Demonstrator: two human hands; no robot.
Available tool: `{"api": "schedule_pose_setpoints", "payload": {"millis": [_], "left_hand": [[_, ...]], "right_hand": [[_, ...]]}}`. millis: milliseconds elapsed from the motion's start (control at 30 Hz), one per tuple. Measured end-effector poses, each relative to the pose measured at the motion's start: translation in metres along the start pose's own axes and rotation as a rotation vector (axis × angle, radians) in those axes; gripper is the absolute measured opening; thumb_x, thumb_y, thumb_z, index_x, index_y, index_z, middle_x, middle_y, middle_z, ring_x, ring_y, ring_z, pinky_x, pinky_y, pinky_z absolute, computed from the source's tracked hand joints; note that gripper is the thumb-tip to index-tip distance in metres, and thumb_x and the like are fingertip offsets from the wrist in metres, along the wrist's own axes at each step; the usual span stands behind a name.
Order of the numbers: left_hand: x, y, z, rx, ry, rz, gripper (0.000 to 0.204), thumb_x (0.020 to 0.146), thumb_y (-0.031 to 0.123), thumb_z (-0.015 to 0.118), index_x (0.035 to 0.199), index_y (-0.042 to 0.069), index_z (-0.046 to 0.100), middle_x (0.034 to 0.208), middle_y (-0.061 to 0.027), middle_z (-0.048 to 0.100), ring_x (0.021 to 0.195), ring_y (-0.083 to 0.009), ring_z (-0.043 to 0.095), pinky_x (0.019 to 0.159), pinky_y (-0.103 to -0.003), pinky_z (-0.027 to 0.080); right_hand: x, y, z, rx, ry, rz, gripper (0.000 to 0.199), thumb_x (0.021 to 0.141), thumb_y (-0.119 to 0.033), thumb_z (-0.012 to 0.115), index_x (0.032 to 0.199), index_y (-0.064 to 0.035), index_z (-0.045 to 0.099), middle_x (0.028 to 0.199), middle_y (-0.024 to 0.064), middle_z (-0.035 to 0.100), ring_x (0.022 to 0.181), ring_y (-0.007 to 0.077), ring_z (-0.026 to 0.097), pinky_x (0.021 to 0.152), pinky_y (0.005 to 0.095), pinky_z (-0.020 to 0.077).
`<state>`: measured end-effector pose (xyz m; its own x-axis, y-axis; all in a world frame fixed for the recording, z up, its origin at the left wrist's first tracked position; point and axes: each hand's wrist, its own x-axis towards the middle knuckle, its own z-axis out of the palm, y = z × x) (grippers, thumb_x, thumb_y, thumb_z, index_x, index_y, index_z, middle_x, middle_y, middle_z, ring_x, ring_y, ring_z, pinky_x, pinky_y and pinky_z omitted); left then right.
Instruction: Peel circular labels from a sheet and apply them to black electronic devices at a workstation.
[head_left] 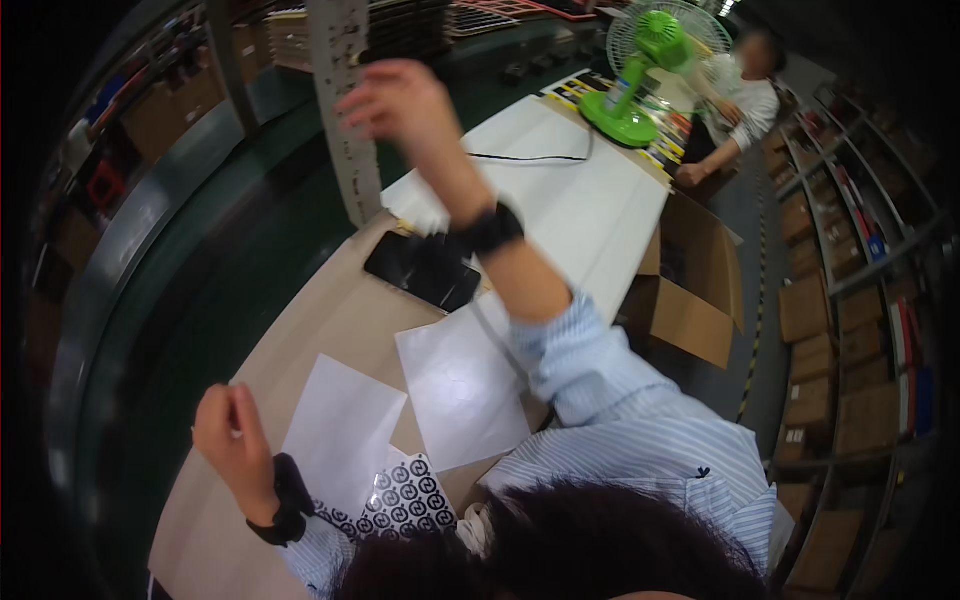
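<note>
- Rising well above the tabletop (330,320), the right hand (400,100) is lifted high, its fingers curled in a loose grip just beside a long pale grey strip dotted with small dark marks (345,110); motion blur keeps me from telling whether the fingers actually pinch the strip or only touch it.
- The strip hangs upright from the top of the view down to the far edge of the tabletop.
- The left hand (232,435) is raised near the tabletop's near-left edge, fingers bent inward in a narrow grip; whether anything thin is held between them cannot be told.
- Both wrists carry black bands.
- A blank white paper sheet (345,430) lies flat just beside the left hand, and a second white sheet (462,385) lies next to it, under the right forearm.
- A white sheet printed with rows of black round stickers (405,498) lies at the near edge, partly under the first sheet.
- A flat black rectangular device (422,270) rests farther back on the tabletop.
- A bright green desk fan (640,75) stands on the far white surface, near another person's arm (715,160).
- An open brown cardboard box (690,290) sits to the right of the tabletop.
</note>
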<state>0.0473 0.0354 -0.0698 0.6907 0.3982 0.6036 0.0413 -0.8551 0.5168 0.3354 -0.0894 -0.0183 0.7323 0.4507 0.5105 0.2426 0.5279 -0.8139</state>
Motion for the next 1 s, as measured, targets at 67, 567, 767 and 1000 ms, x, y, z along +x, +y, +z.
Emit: {"api": "schedule_pose_setpoints", "payload": {"millis": [67,567,767,1000], "left_hand": [[0.000,0.001,-0.004,-0.069,0.032,-0.059,0.017,0.081,0.006,0.052,0.065,0.001,0.046,0.057,-0.0054,0.043,0.048,-0.0124,0.036,0.044,-0.024,0.024],[0.001,0.010,0.006,-0.192,-0.097,-0.123,0.022,0.085,0.011,0.052,0.067,0.001,0.046,0.056,0.0000,0.039,0.051,-0.0059,0.031,0.046,-0.022,0.022],[0.002,0.016,0.011,-0.167,-0.231,-0.122,0.013,0.080,0.007,0.054,0.070,-0.001,0.050,0.059,-0.0079,0.049,0.051,-0.0137,0.042,0.049,-0.024,0.032],[0.004,0.012,0.011,-0.211,-0.314,-0.182,0.011,0.079,0.007,0.055,0.074,-0.003,0.053,0.064,-0.0135,0.053,0.055,-0.0195,0.049,0.051,-0.027,0.037]], "right_hand": [[0.040,0.001,-0.076,-0.310,0.272,0.101,0.041,0.080,-0.013,0.051,0.115,0.0012,0.037,0.081,0.0156,0.063,0.059,0.0165,0.059,0.054,0.0251,0.0468],[-0.018,0.054,-0.133,-0.932,0.145,0.426,0.028,0.072,-0.015,0.059,0.096,0.0000,0.055,0.071,0.0104,0.061,0.060,0.0167,0.061,0.054,0.0279,0.0488],[-0.057,0.026,-0.021,-1.109,-0.206,0.219,0.019,0.067,-0.023,0.060,0.074,-0.0052,0.064,0.069,0.0094,0.063,0.064,0.0188,0.062,0.062,0.0325,0.0479],[-0.105,0.003,0.074,-0.398,-0.559,0.520,0.027,0.080,-0.026,0.058,0.092,-0.0012,0.057,0.082,0.0071,0.060,0.071,0.0124,0.058,0.061,0.0242,0.0470]]}}
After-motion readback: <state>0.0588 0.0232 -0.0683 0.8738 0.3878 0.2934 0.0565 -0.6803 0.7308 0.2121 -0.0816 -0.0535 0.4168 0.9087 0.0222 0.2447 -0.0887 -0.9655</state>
